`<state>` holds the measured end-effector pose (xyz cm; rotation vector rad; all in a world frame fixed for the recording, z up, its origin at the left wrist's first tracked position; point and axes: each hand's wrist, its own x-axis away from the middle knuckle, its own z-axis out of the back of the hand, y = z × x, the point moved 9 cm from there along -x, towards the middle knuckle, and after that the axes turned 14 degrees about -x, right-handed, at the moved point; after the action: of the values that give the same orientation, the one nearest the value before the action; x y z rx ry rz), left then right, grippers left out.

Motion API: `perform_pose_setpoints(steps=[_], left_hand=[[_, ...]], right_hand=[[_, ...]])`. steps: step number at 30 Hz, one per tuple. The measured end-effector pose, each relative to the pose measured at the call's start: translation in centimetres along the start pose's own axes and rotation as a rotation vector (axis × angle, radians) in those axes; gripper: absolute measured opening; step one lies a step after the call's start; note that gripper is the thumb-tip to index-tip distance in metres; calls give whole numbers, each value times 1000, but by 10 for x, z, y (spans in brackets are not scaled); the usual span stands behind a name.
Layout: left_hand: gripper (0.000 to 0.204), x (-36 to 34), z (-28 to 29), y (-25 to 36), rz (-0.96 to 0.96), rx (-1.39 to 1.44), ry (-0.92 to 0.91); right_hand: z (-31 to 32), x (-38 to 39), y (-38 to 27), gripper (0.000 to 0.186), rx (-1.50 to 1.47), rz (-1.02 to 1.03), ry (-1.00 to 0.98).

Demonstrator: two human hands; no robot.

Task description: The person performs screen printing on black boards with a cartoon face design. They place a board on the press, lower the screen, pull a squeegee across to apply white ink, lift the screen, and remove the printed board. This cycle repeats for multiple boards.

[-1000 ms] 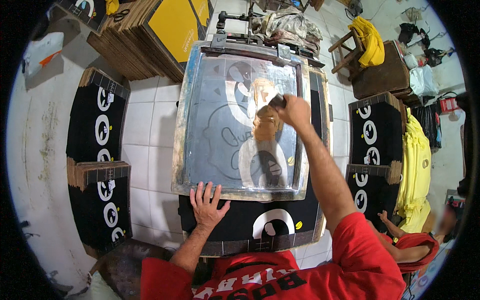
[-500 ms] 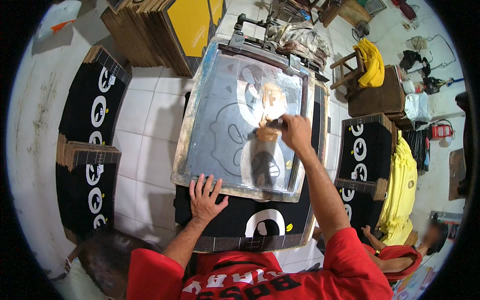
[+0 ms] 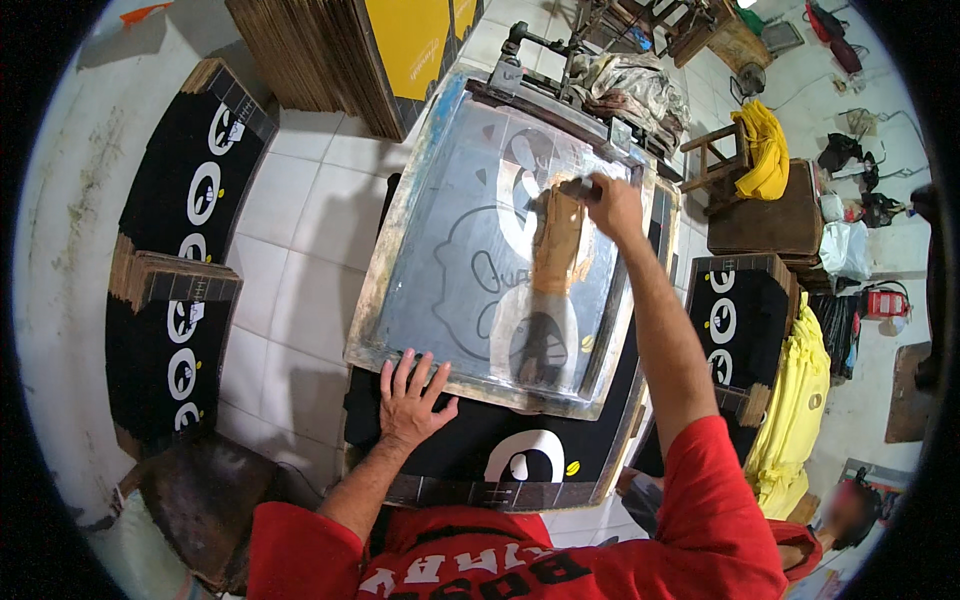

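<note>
The left hand point(image 3: 412, 408) lies near the left end of the close edge of a screen frame point(image 3: 490, 391), fingers spread wide and resting on its rim, with nothing in its grasp. The right hand point(image 3: 612, 208) is curled closed around a small dark squeegee point(image 3: 577, 187), which stands on the mesh point(image 3: 420, 245) toward the far right part of the frame; the hand hides much of the tool.

A strip of tan ink point(image 3: 557, 242) runs over the mesh from the squeegee back toward the person. White rounded shapes show through the mesh, and a grey outlined figure lies left of the ink. Metal clamps point(image 3: 507, 78) hold the frame's far side. Beneath the frame, black fabric point(image 3: 425, 462) shows along the near side, bearing a white oval print and a small yellow mark.

To the left, on the white tiled floor point(image 3: 285, 195), stand stacked boards point(image 3: 195, 265) topped with similar black printed pieces; more boards point(image 3: 735, 320) like these stand at right, beside a heap of yellow cloth point(image 3: 795, 405). Beyond the frame, a crumpled stained cloth point(image 3: 635, 95) lies near a wooden stool point(image 3: 712, 150) draped with yellow fabric point(image 3: 763, 150). Another person point(image 3: 795, 548) is partly visible at lower right.
</note>
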<state>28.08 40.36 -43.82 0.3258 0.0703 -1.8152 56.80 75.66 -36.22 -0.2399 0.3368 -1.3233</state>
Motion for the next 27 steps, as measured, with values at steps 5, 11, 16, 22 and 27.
perform_pose_setpoints(steps=[5, 11, 16, 22, 27], left_hand=[[72, 0, 0, -1, 9, 13, -5], [72, 0, -1, -1, 11, 7, -21], [72, 0, 2, 0, 15, 6, -2], [70, -3, 3, -1, 23, 37, -9], [70, -1, 0, -1, 19, 21, -21]], right_hand=[[-7, 60, -22, 24, -87, 92, -1], [2, -13, 7, 26, -117, 66, 88], [-11, -2, 9, 23, -87, 29, 104], [-16, 109, -36, 23, -111, 33, -44], [-7, 24, 0, 25, -35, -19, 10]])
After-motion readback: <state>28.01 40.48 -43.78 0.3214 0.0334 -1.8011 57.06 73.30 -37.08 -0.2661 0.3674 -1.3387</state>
